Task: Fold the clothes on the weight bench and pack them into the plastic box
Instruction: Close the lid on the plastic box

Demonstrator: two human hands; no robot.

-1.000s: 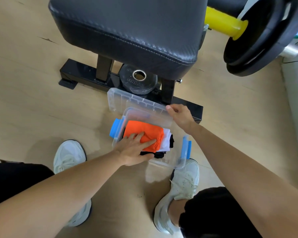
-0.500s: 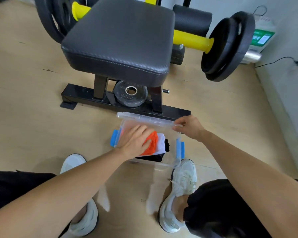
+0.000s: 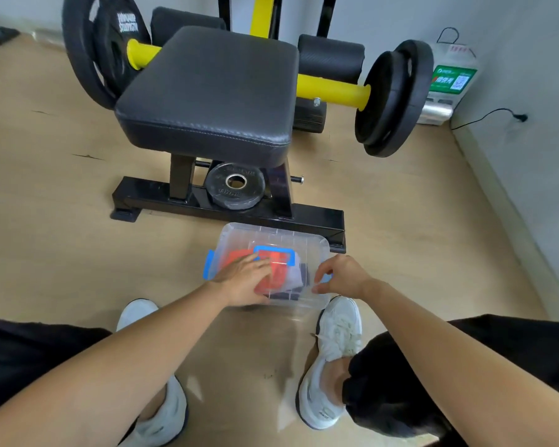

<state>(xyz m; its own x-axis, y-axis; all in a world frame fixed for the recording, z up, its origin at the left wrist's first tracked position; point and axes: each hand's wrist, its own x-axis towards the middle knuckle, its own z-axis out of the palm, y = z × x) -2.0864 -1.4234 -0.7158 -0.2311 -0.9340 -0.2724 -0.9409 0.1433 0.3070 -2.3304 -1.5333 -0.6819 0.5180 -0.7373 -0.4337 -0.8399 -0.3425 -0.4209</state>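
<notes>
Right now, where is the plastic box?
In the head view, the plastic box sits on the floor at centre, just in front of the weight bench base, left hand flat on its lid, right hand pinching its right edge.

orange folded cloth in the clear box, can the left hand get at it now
Probably not: the clear plastic lid lies over the clear plastic box, between the left hand resting on it and the orange folded cloth.

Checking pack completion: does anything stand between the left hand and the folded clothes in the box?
Yes. The lid lies over the plastic box; the left hand rests flat on it, above the orange garment seen through it. The right hand pinches its right edge.
</notes>
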